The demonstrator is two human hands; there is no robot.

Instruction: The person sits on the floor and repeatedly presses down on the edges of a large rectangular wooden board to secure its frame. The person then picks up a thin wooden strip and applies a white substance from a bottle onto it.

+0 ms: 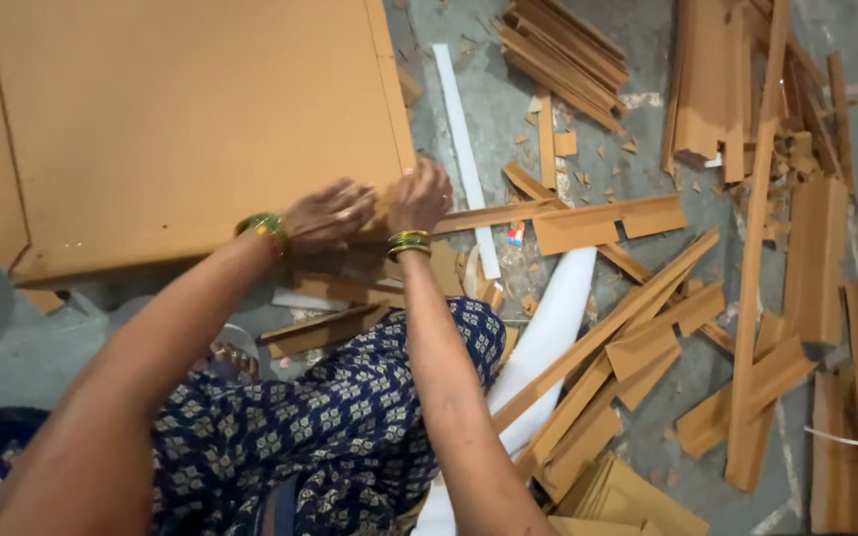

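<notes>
The large flat sheet of brown corrugated cardboard (191,129) lies on the grey concrete floor (508,119) in front of the seated person, and serves as the reference for all positions below. Both hands meet at the sheet's near right corner: the left hand (328,214), wearing green and gold bangles (262,225) at the wrist, rests with fingers curled on the sheet's near edge, and the right hand (417,197), likewise bangled, is closed over the corner itself. Whether either hand pinches a loose strip or only the sheet's edge cannot be determined, as the fingers cover the contact. Right of the sheet lie scattered long brown cardboard strips (588,377), a bundle of stacked brown strips (563,55) beyond the far right corner, a narrow white strip (464,149) just beside the right edge, and a curved white band (548,337) nearer the person's patterned blue garment (350,407). Risks, as judged: raw cardboard edges could cut the fingertips if the hands slide along the corner; the corner could tear or crease under uneven pull from two hands set so close together; loose offcuts beneath the sheet's near edge could let it shift; the littered floor is a slipping hazard.
</notes>
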